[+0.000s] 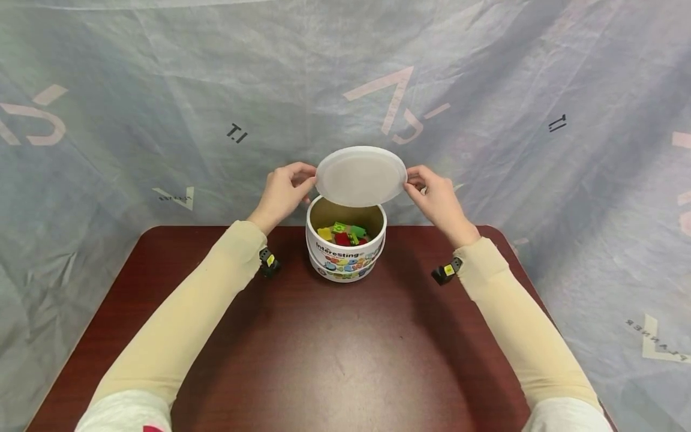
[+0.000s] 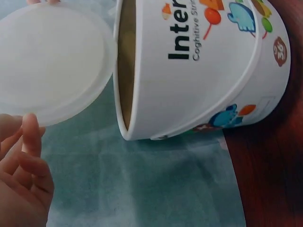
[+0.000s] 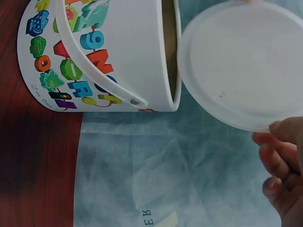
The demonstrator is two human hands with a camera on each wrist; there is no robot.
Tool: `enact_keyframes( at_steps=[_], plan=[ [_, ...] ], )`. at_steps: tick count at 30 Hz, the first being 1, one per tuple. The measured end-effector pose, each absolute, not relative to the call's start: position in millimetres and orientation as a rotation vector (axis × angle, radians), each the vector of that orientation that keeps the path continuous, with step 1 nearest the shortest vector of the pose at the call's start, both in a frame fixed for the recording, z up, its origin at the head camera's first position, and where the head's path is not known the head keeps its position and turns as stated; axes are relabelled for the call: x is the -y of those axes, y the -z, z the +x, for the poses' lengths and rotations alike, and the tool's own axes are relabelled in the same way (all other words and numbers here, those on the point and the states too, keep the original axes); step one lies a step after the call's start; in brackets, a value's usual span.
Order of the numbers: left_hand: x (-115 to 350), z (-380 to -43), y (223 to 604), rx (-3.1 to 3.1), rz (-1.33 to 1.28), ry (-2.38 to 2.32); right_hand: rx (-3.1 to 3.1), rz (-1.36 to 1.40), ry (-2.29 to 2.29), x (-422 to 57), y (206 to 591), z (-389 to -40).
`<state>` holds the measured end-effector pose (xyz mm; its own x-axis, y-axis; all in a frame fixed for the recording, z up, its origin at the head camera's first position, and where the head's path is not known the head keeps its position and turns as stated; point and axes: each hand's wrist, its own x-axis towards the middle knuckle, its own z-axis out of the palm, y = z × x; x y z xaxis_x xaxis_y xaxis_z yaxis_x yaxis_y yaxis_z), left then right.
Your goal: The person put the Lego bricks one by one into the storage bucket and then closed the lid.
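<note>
A round white lid is held tilted above the back of a white bucket. My left hand pinches the lid's left edge between thumb and fingers. On the opposite edge my right hand pinches it the same way; the right wrist view shows that thumb on the rim. The bucket stands upright and uncovered, with printed pictures, lettering and a white handle hanging down its front. Inside lie several colored pieces, yellow, green and red.
The bucket stands near the far edge of a dark reddish-brown table. Behind and beside the table hangs a grey sheet with printed letters. Small black devices are strapped to both wrists.
</note>
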<state>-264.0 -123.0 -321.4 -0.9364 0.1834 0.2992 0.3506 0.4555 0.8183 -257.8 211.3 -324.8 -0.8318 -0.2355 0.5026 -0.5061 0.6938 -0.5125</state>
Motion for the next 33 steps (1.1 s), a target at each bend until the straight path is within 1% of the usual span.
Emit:
enact_keyframes(
  at_steps=[9, 21, 33],
  plan=[
    [131.2, -268.1, 329.9, 2.499, -0.481, 1.382, 2.418, 0.618, -0.884, -196.9, 336.4, -265.0],
    [140.3, -269.3, 341.5, 2.573, -0.494, 1.154, 2.369, 0.576, -0.816, -189.7, 360.0, -274.1],
    [147.9, -264.1, 358.0, 2.61, -0.565, 1.0, 2.432, 0.661, -0.729, -190.1, 371.2, -264.2]
  ],
)
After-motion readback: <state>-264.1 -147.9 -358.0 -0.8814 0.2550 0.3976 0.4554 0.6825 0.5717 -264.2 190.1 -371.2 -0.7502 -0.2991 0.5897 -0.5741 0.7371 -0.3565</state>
